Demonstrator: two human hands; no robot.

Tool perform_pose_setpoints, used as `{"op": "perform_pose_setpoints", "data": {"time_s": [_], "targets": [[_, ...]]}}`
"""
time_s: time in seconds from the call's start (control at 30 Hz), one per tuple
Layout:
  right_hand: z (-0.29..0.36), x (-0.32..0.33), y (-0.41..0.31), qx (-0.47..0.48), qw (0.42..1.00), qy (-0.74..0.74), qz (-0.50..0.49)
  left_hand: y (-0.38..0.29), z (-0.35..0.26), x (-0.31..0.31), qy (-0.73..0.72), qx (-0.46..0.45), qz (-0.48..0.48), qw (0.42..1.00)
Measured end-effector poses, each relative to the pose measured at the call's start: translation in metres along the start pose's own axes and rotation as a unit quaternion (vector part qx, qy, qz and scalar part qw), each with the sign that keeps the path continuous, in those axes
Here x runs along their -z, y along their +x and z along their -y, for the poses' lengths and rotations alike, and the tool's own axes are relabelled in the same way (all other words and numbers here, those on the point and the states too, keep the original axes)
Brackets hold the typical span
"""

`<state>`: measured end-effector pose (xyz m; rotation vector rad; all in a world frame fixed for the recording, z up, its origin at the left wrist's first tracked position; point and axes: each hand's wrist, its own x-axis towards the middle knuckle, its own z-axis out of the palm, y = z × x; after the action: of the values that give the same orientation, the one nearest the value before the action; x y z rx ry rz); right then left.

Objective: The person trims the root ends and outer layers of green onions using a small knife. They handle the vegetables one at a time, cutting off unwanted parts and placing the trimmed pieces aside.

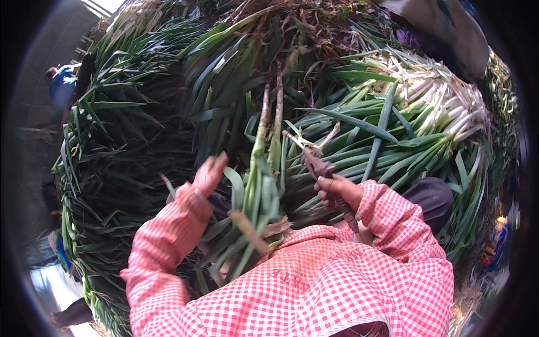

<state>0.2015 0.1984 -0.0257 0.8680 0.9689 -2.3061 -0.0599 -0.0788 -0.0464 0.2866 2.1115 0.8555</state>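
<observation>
My left hand [210, 175] is raised over the greens, fingers stretched out and blurred; I see nothing in it. Gripped in my right hand [340, 190] is a brown, dirt-caked hand tool [318, 163], slanting up and left from my chest. A pale strip of plant lies at its upper end; whether they touch is unclear. Between my hands, long green onion stalks [257, 158] run from the heap down to my lap, their lower leaves cut short. A blurred yellowish piece [249, 231] crosses the leaves there.
On the right, green onions with white stems [450, 101] lie bundled. Dark green leaves [126, 139] are heaped on the left. Dry scraps [303, 29] and a pale sack-like sheet [446, 31] lie at the far side. A colourful wrapper [497, 244] sits far right.
</observation>
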Motion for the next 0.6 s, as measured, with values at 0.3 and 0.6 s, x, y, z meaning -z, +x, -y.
{"op": "perform_pose_setpoints", "data": {"time_s": [0.3,0.6], "targets": [[-0.004,-0.022,0.029,-0.038,0.997,-0.063,-0.036,0.087,0.006,-0.113,0.038,-0.017,0.017,0.999],[0.029,-0.022,0.094,0.010,0.985,-0.155,-0.076,0.068,-0.019,-0.106,0.229,-0.077,-0.065,0.968]]}}
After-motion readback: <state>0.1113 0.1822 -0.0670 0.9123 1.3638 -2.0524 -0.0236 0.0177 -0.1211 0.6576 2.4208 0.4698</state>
